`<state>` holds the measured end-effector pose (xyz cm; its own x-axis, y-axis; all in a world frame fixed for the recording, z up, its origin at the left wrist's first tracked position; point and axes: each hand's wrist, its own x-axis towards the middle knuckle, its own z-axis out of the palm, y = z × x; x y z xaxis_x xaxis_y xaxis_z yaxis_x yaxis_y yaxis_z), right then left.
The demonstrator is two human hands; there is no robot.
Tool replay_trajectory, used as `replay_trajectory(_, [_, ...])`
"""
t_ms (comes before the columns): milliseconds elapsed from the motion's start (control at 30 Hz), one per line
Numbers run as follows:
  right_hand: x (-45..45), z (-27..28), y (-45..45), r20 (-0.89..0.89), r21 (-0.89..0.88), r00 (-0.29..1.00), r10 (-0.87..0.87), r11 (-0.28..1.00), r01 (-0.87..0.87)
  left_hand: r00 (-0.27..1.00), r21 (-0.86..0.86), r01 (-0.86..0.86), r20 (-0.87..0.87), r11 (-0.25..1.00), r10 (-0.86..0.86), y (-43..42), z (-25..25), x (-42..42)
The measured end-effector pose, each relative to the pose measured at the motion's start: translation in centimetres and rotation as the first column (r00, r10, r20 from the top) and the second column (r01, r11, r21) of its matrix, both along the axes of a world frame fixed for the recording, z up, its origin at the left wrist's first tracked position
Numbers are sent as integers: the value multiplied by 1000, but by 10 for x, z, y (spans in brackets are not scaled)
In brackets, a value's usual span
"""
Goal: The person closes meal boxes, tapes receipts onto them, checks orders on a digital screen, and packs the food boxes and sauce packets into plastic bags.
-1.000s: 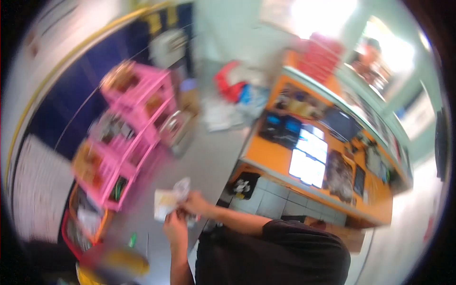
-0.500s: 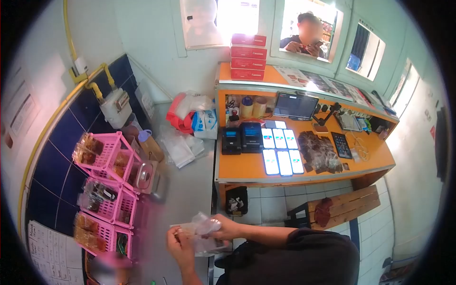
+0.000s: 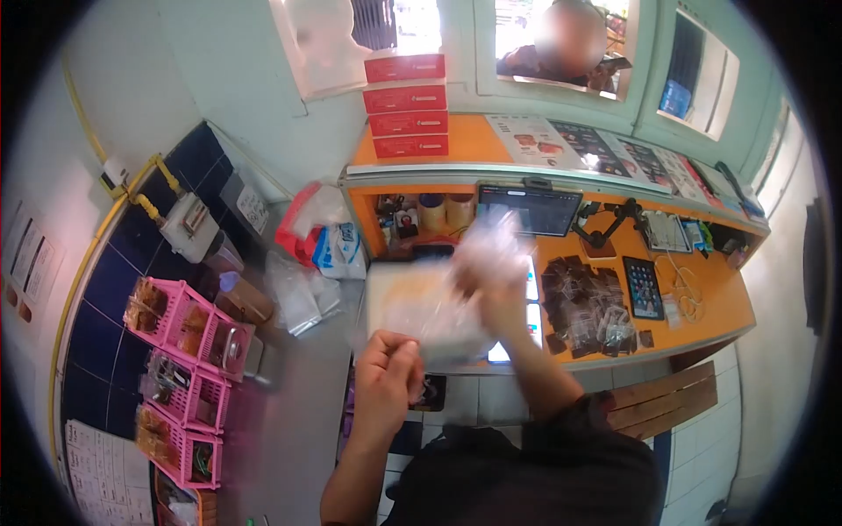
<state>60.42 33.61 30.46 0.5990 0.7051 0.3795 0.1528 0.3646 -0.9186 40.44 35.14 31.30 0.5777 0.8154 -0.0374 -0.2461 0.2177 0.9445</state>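
A pale, flat rectangular package (image 3: 412,302) with clear plastic over it is in front of me, above the gap between the steel counter and the orange desk. My left hand (image 3: 391,379) is closed, thumb and fingers pinching its near edge. Motion blurs my right hand (image 3: 487,279), which appears closed at the package's right side on a bunched clear plastic bag (image 3: 495,237). Whether bag and package are joined I cannot tell. Behind my right hand, lit phones (image 3: 532,320) on the desk are partly hidden.
Pink baskets (image 3: 189,394) with packets line the left wall beside the steel counter (image 3: 289,421). Brown sachets (image 3: 583,302) and a tablet (image 3: 644,287) lie on the desk. Red boxes (image 3: 406,123) stand stacked on the shelf. A person (image 3: 566,53) is outside the window.
Both hands and the package have moved up and right, from over the steel counter to before the desk. My right hand has risen with the plastic. The view has shifted too.
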Motion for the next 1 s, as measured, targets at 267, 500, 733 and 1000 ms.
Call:
replay_trajectory(267, [239,99,93,41,402,784,-620,728,555,889,36,-151,-433,988,152,-36,-151,-61])
replay_trajectory(500, [500,4,236,962,270,-94,-256,854,445,217,200,-843,-722,499,657,-183,-299,-224])
replay_trajectory(733, [172,-25,238,958,-3,282,-50,983,182,-68,32,-997,-709,-64,702,-250,-297,-280])
replay_trajectory(1000, [-67,-2,110,888,-298,234,397,883,-363,-481,471,-875,-826,-108,293,-290,-308,-460])
